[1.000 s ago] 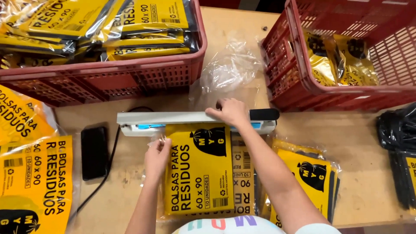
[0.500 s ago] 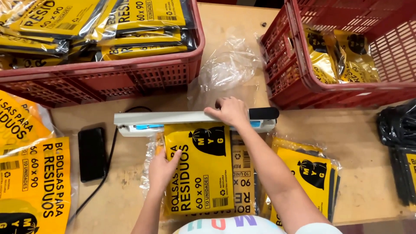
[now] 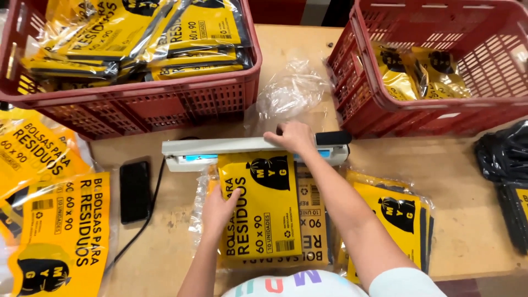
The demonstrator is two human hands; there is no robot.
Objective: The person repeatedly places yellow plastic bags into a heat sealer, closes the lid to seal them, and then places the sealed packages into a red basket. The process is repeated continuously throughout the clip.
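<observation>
My right hand presses down on the arm of a white heat sealer lying across the wooden table. A yellow and black packet of bags has its top edge under the sealer arm. My left hand rests flat on the packet's left edge, holding it in place. More such packets lie beneath it.
Two red plastic crates sit at the back: the left crate full of yellow packets, the right crate with a few. Crumpled clear plastic lies between them. A black phone and a cable lie left. Yellow packets are stacked far left, black bags far right.
My left hand slid down from the packet's top corner by the sealer to its left edge. My right hand stays pressed on the sealer arm.
</observation>
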